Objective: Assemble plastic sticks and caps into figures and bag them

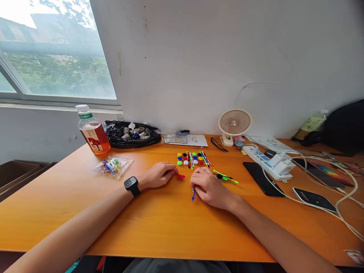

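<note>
My left hand [160,174], with a black watch on its wrist, has its fingers closed at the edge of a small red plastic piece [181,177] low over the table. To the right, my right hand [207,186] is closed on a blue plastic arrow [193,195], whose pointed end sticks out toward me. Just beyond both hands lie small coloured discs [200,162] in rows, with several thin arrow sticks [190,160] between and beside them. Partly hidden behind my right hand are a green arrow [231,179] and a black disc [219,176].
At left are a clear bag of coloured pieces [112,167], a tea bottle [94,136] and a black plastic bag [125,142] of scraps. A small fan [234,123], a power strip [263,163], phones [314,200] and loose white cables [303,206] occupy the right.
</note>
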Demonstrator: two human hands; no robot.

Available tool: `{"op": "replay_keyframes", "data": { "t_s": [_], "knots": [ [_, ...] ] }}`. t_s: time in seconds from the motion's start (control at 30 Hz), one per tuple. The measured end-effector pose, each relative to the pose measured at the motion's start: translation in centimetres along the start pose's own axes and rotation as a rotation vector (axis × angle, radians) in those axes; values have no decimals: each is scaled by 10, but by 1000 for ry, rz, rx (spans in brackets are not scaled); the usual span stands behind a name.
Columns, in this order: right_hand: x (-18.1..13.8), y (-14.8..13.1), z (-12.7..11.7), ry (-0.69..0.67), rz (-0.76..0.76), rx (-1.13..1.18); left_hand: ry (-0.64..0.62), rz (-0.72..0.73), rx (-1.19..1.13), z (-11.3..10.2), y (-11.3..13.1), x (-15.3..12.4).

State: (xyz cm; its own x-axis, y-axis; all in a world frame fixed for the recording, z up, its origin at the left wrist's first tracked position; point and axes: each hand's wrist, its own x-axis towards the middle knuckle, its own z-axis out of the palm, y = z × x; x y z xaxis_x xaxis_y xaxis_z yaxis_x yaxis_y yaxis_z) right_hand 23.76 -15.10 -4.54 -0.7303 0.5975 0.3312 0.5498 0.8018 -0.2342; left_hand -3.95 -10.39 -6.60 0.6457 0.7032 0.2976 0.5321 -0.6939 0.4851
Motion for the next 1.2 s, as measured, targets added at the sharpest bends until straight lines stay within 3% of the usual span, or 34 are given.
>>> {"op": "replay_keyframes", "data": {
  "t_s": [0.27, 0.37, 0.6, 0.83, 1.2],
  "knots": [
    [-1, 10, -14, -213, 132, -405, 56, -2, -87, 5, 5, 1],
    [-1, 17, -17, -196, 185, -469, 79, -46, -111, 7, 6, 1],
    [-1, 14, -8, 60, 144, -174, 42, -76, -331, 15, 15, 0],
    [-2, 9, 6, 19, 86, 11, 41, -71, -362, 20, 28, 0],
    [1, 3, 2, 77, 108, 99, 74, -55, -361, 22, 31, -1]
  ]
}}
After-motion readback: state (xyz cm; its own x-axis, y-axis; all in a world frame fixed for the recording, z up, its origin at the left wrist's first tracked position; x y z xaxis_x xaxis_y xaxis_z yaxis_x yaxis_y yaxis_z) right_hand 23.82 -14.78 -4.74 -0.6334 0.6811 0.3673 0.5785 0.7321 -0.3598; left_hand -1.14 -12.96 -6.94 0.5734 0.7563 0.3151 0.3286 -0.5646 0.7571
